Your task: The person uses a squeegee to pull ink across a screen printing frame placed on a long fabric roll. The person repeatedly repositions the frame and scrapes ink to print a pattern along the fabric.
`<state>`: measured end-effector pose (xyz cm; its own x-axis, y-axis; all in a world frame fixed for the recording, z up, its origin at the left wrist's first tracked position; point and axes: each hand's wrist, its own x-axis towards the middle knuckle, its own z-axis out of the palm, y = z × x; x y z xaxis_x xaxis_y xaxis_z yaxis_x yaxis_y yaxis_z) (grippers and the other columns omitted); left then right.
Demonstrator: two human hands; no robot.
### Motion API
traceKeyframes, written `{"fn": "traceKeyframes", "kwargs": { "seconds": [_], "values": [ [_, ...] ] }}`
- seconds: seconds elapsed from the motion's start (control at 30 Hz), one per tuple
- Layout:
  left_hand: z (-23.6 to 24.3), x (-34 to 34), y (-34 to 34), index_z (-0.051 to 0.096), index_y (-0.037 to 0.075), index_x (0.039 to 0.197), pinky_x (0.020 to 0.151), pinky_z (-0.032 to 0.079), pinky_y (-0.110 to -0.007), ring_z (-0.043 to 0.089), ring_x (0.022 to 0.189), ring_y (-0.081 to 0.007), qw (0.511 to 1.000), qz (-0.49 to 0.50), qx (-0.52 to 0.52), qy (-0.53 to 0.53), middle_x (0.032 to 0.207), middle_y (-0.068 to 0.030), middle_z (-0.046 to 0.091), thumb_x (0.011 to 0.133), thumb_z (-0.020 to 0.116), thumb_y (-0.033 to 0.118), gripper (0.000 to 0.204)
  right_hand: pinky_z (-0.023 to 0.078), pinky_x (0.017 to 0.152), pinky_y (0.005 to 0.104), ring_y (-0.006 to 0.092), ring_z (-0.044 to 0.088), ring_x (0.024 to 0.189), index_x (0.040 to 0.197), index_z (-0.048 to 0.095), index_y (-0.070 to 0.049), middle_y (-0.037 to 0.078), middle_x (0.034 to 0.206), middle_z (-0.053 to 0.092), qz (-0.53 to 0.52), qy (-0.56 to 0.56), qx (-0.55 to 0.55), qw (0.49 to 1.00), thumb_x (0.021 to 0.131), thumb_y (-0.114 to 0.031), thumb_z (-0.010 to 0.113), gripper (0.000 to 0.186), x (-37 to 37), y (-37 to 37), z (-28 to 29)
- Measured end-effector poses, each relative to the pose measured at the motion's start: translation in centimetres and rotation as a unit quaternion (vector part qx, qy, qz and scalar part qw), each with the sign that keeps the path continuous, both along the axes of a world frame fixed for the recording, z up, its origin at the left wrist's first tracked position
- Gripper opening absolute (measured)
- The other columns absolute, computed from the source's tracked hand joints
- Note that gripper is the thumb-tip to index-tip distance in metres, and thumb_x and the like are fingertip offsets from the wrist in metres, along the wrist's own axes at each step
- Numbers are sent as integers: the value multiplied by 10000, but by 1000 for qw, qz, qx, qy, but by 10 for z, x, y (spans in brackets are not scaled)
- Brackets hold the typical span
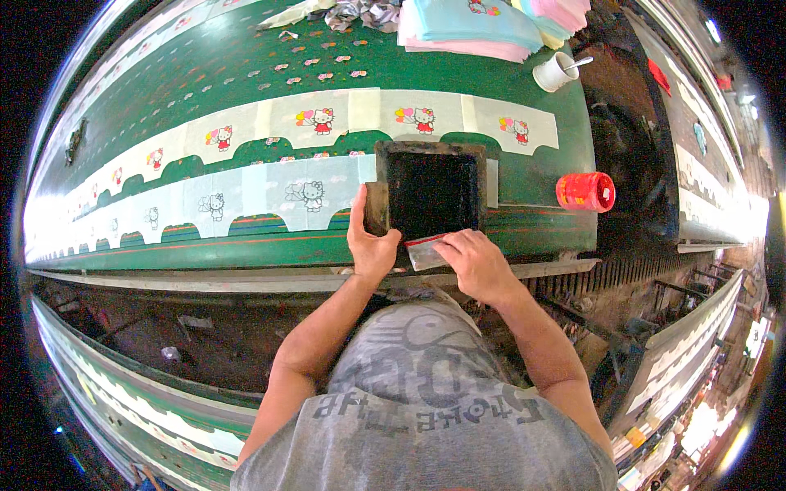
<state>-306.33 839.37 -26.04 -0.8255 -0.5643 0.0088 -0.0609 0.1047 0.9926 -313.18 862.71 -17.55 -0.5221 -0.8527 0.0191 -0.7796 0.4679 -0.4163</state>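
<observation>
A dark rectangular printing frame [434, 186] rests on the long green table, over the near row of pale blue fabric pieces [254, 209] with outlined cartoon cat prints. My left hand [370, 241] is closed on the frame's left edge, index finger extended along it. My right hand [479, 266] pinches a pale flat squeegee [424, 255] with a red edge, held at the frame's lower edge. Behind lies a row of cream pieces [321, 120] with coloured cat prints.
A red jar [584, 191] and white cup [553, 74] with a spoon stand at right. Stacks of pastel cloth [463, 29] and crumpled scraps [360, 16] lie at the back. More long printing tables [139, 401] run behind me and at far right.
</observation>
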Motion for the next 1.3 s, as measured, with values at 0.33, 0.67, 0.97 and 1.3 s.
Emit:
{"fn": "traceKeyframes", "kwargs": {
  "seconds": [0.33, 0.67, 0.97, 1.3],
  "values": [
    [-5, -5, 6, 446, 42, 1756, 1278, 439, -389, 571, 1538, -277, 1000, 5, 25, -1, 1668, -171, 585, 768, 699, -127, 1034, 577, 1080, 518, 425, 711, 1219, 1266, 766, 14, 212, 1195, 761, 14, -54, 30, 998, 963, 23, 653, 324, -100, -25, 15],
    [-19, -4, 6, 437, 8, 1758, 1280, 434, -410, 585, 1499, -307, 1000, 1, -12, 1, 1677, -191, 586, 908, 728, -3, 899, 573, 1033, 525, 400, 728, 1113, 1353, 794, -102, 156, 1183, 779, -28, 13, -6, 1000, 948, 38, 610, 466, -120, -43, -17],
    [-12, -2, 8, 452, 13, 1742, 1303, 411, -422, 543, 1562, -337, 997, 11, -79, -15, 1692, -227, 564, 869, 740, -3, 919, 524, 990, 513, 366, 667, 1117, 1310, 793, -79, 112, 1202, 754, -46, 11, -33, 998, 924, -57, 649, 412, 1, -8, -15],
    [25, -10, 2, 489, -43, 1706, 1279, 464, -427, 601, 1499, -293, 994, 6, -105, 24, 1626, -181, 632, 747, 722, -108, 989, 496, 1150, 529, 357, 627, 1383, 1420, 745, -99, 121, 1431, 691, -65, 39, -105, 992, 856, -240, 899, 601, 36, 18, 6]
  ]
}}
